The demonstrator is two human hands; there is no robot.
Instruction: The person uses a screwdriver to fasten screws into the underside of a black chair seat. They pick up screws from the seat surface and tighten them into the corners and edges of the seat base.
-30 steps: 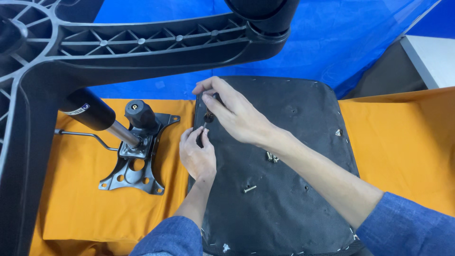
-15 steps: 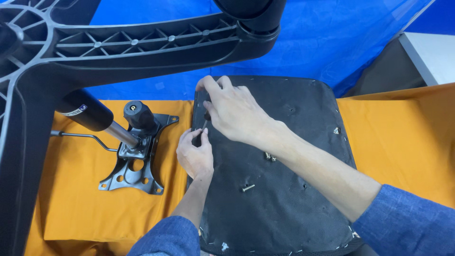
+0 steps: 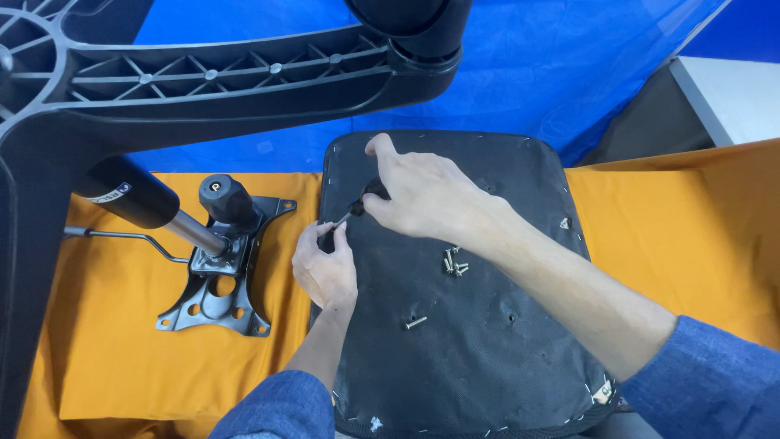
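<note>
Currently both hands, L [image 3: 327, 272] & R [image 3: 418, 191], pinch a small black tool [image 3: 357, 206] over seat underside [image 3: 487, 358], w/ loose screws [image 3: 453, 262].

Two bare hands, no gloves, no rings, no watch. Left hand [image 3: 327, 268] seen from the back, with short, plain nails. Right hand [image 3: 422, 193] broader in the picture, knuckles and tendons showing clearly. Both forearms uncovered from the wrist for a long part. Blue sleeves of a denim-like woven cloth, same colour on both arms, pushed up toward the elbows. Left sleeve [image 3: 276, 406] at the lower edge, with soft folds. Right sleeve [image 3: 715, 382] in the lower right corner, with a rounded rolled-looking end. No buttons, cuffs or markings visible on the cloth.
</note>
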